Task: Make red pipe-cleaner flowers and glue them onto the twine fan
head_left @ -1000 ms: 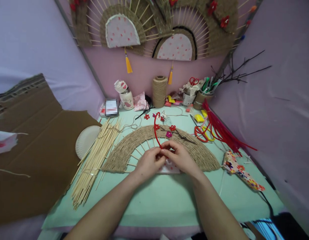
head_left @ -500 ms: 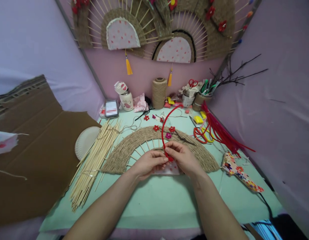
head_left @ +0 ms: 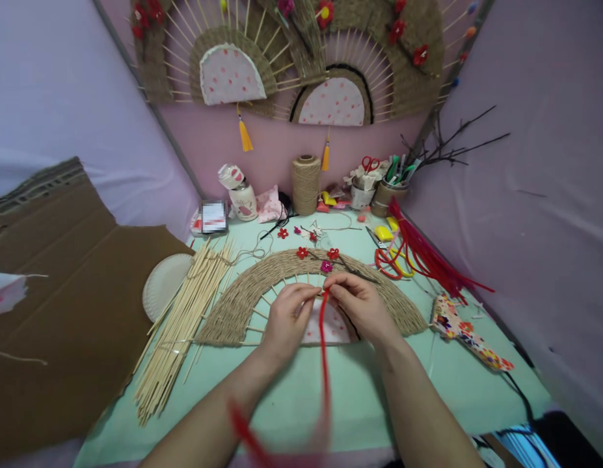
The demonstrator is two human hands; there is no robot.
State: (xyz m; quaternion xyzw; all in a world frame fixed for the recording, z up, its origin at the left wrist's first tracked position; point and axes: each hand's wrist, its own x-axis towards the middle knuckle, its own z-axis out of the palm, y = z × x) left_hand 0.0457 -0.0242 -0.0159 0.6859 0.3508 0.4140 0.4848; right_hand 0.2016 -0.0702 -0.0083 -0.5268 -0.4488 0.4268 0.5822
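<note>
A red pipe cleaner (head_left: 323, 331) is pinched between the fingertips of my right hand (head_left: 360, 304). Its long end hangs down toward me and blurs near the table's front edge. My left hand (head_left: 290, 318) is closed too, thumb and finger meeting on the pipe cleaner right beside the right fingertips. Both hands are above a woven twine fan (head_left: 233, 305) with thin stick ribs and a dotted white half-round panel (head_left: 313, 328). On the fan's upper band sit red flowers (head_left: 333, 253), a magenta flower (head_left: 326, 266) and a dark twig (head_left: 352, 268).
Left are bamboo sticks (head_left: 179, 344), a paper plate (head_left: 159, 286) and cardboard (head_left: 62, 312). Right lie scissors (head_left: 388, 265), more red pipe cleaners (head_left: 423, 253) and a flower-patterned glue gun (head_left: 469, 335) with a cord. A twine spool (head_left: 306, 185) stands at the back.
The pipe cleaner's long end has swung from arching up and away to hanging down toward me. Both hands have moved slightly up the fan, fingertips still together. The view has shifted a little.
</note>
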